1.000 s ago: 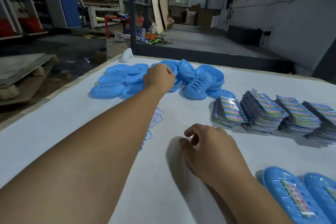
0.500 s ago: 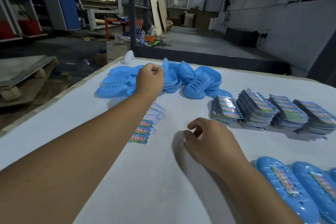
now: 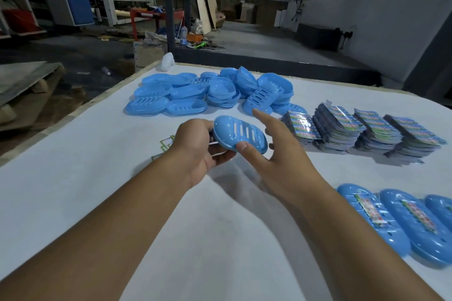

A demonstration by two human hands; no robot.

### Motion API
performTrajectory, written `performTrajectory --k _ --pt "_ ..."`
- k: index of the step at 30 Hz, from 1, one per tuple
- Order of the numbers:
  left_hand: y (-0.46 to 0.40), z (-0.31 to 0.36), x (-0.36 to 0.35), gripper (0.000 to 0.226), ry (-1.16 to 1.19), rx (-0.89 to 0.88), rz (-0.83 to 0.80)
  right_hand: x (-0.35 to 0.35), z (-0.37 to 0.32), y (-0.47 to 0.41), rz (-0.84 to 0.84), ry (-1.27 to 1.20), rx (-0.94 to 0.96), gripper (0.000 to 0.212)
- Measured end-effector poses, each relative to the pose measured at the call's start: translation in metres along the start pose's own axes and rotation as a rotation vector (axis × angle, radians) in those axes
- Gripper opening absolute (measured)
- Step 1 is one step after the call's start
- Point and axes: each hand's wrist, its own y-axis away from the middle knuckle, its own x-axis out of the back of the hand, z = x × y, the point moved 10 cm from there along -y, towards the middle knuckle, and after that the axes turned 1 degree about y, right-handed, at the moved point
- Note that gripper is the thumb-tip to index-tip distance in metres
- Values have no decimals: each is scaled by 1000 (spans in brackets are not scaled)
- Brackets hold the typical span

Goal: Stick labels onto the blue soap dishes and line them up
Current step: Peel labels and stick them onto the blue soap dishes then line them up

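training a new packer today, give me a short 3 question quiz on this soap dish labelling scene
1. True or false: the slotted soap dish held in the left hand already carries a label.
2. Where do the labelled dishes lie? A) far left B) near right C) on the label stacks
3. Fill in: the stacks of printed labels sit to the ___ of the unlabelled dish pile.

Key: 1 false; 2 B; 3 right. The right hand touches the held dish with its thumb.

White table (image 3: 97, 190) bears soap dishes (image 3: 186, 95) and label stacks (image 3: 357, 129).
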Motion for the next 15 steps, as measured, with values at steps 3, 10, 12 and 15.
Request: performTrajectory --k 3,10,12,15 --pt "3 -9 1 29 -1 80 -15 -6 -1 1 -61 2 12 60" --pt "-3 3 8 26 -316 -35 -13 -4 2 3 -95 45 10 61" --pt "-4 26 16 22 -735 -276 86 -3 5 3 -105 78 3 61" --pt "10 42 4 17 -1151 -588 148 -4 11 4 -146 165 -16 60"
